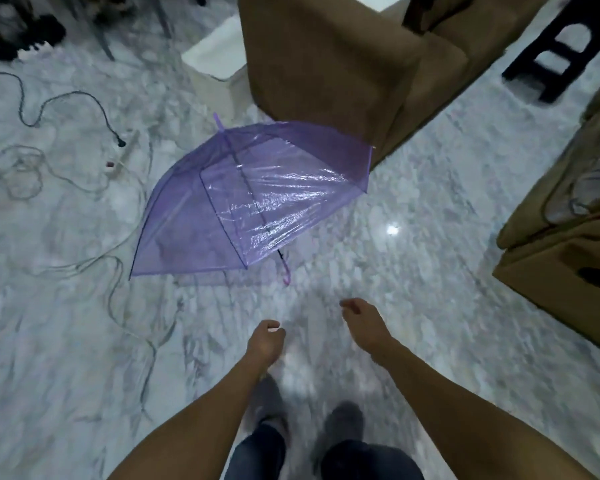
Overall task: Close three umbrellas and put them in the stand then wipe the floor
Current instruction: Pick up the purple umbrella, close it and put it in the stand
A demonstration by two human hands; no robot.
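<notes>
The marble floor [430, 237] stretched out pale; an open purple umbrella [250, 202] lay on its side ahead; the left hand [265, 341] and right hand [361, 322] hung loosely curled, empty; best to grasp its hooked handle [286, 271] first.

Dim, cool indoor light is falling from overhead, throwing a small white glare spot onto the marble floor [392, 230] and streaky sheen across the purple umbrella [250, 199], while motion blur is smearing the whole frame and wide-angle distortion is bending its edges.
</notes>
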